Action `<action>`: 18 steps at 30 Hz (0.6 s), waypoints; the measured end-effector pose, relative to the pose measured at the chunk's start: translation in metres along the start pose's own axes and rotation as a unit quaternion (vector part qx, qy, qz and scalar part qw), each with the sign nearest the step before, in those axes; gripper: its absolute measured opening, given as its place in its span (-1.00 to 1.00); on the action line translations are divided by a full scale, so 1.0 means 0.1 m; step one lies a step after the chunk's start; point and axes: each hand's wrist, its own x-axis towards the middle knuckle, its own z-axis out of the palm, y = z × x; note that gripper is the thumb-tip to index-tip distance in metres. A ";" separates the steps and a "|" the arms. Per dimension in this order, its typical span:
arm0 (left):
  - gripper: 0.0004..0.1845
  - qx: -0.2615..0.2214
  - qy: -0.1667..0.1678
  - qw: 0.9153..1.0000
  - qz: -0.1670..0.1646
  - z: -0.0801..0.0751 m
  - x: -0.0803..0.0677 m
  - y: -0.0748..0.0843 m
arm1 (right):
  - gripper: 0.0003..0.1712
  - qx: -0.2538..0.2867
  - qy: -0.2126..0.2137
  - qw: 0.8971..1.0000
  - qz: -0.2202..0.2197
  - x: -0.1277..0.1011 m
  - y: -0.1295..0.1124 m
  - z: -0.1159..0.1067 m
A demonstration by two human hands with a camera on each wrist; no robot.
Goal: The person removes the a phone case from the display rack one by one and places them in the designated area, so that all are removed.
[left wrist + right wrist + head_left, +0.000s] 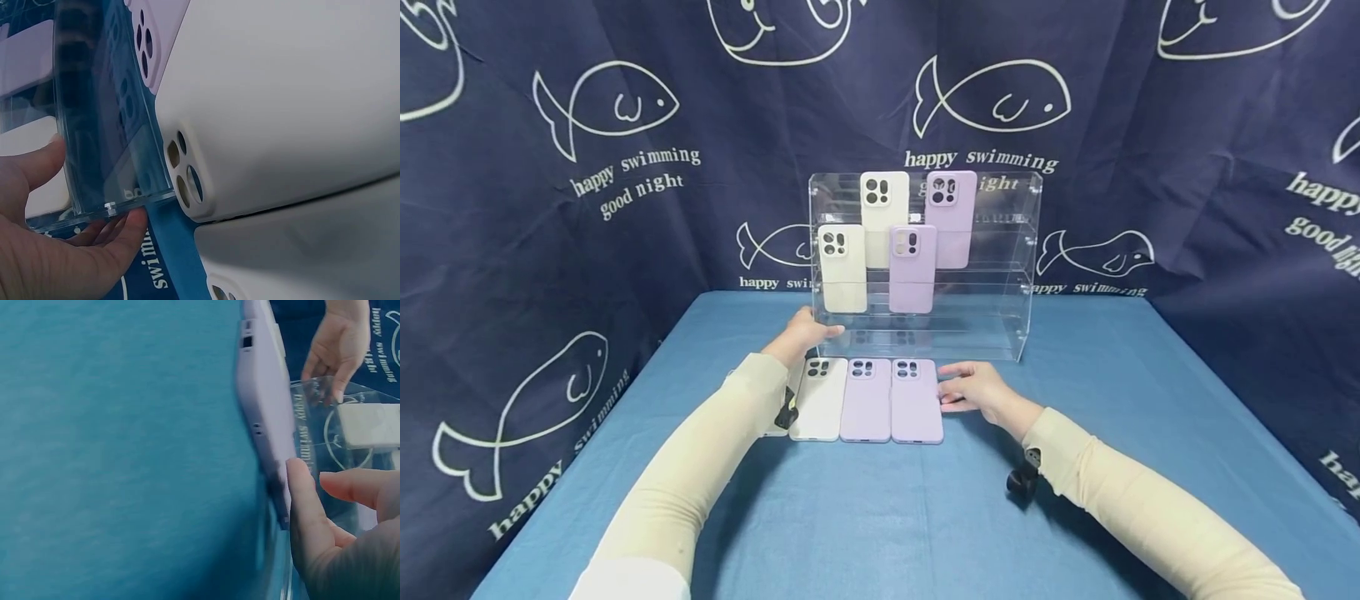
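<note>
My left hand (801, 333) grips the left side wall of a clear acrylic display stand (988, 304). In the left wrist view its thumb lies on the inner face, with the other fingers around the outside. On the table before the stand lies a row of phone cases: a white case (818, 404) beside another mostly hidden by my left arm, then a purple case (867, 408) and the rightmost purple case (917, 408). My right hand (973, 387) has its fingers extended beside that last case; the fingertips appear to touch its right edge.
Two tiers of the stand hold an upper white case (886, 217), an upper purple case (951, 221), a lower white case (844, 279) and a lower purple case (913, 279). A blue cloth (865, 525) covers the table. Behind hangs a navy fish-print curtain (865, 108).
</note>
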 end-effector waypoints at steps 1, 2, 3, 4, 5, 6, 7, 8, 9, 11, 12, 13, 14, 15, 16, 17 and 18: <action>-0.14 0.000 -0.001 1.000 -0.001 0.01 0.01 0.00 | -0.41 0.001 0.002 1.000 -0.004 0.00 -0.02 0.00; -0.15 0.001 -0.001 1.000 -0.001 0.01 0.01 0.01 | -0.41 0.003 0.002 1.000 -0.006 0.01 -0.03 0.00; -0.16 0.000 0.000 1.000 -0.002 0.02 0.01 0.01 | -0.41 0.005 -0.001 1.000 -0.008 0.01 -0.05 0.00; -0.17 -0.001 0.001 1.000 -0.002 0.02 0.01 0.01 | -0.41 0.006 -0.002 1.000 -0.009 0.01 -0.07 0.00; -0.17 0.001 0.004 1.000 0.001 0.03 0.00 0.02 | -0.41 0.008 -0.004 1.000 -0.009 0.02 -0.08 0.00; -0.18 0.001 0.005 1.000 0.003 0.03 -0.01 0.03 | -0.41 0.008 -0.005 1.000 -0.010 0.02 -0.10 0.00; -0.19 0.000 0.006 1.000 0.005 0.03 -0.02 0.03 | -0.42 0.007 -0.006 1.000 -0.012 0.02 -0.12 0.00; -0.19 0.001 0.005 1.000 0.007 0.03 -0.03 0.04 | -0.42 0.006 -0.007 1.000 -0.016 0.02 -0.14 0.00; -0.19 -0.001 0.005 1.000 0.008 0.02 -0.04 0.04 | -0.42 0.004 -0.007 1.000 -0.021 0.02 -0.16 -0.01; -0.19 -0.003 0.006 1.000 0.009 0.02 -0.04 0.04 | -0.42 0.001 -0.005 0.999 -0.031 0.03 -0.20 -0.02; -0.19 -0.005 0.005 1.000 0.008 0.02 -0.03 0.03 | -0.41 -0.002 -0.006 0.999 -0.038 0.02 -0.22 -0.03; -0.19 -0.006 0.005 1.000 0.008 0.02 -0.03 0.03 | -0.41 -0.002 -0.005 0.999 -0.043 0.03 -0.25 -0.03; -0.18 -0.005 0.004 1.000 0.009 0.01 -0.02 0.02 | -0.41 -0.003 -0.006 0.999 -0.048 0.03 -0.27 -0.04; -0.18 -0.006 0.005 1.000 0.010 0.01 -0.02 0.02 | -0.41 -0.002 -0.005 0.999 -0.051 0.03 -0.30 -0.04; -0.18 -0.005 0.005 1.000 0.010 0.01 -0.02 0.01 | -0.41 -0.002 -0.005 0.999 -0.053 0.02 -0.33 -0.05; -0.18 -0.005 0.005 1.000 0.011 0.01 -0.02 0.01 | -0.41 -0.003 -0.004 0.998 -0.055 0.02 -0.35 -0.06; -0.17 -0.004 0.004 1.000 0.012 0.01 -0.02 0.01 | -0.41 -0.001 -0.004 0.998 -0.055 0.02 -0.38 -0.06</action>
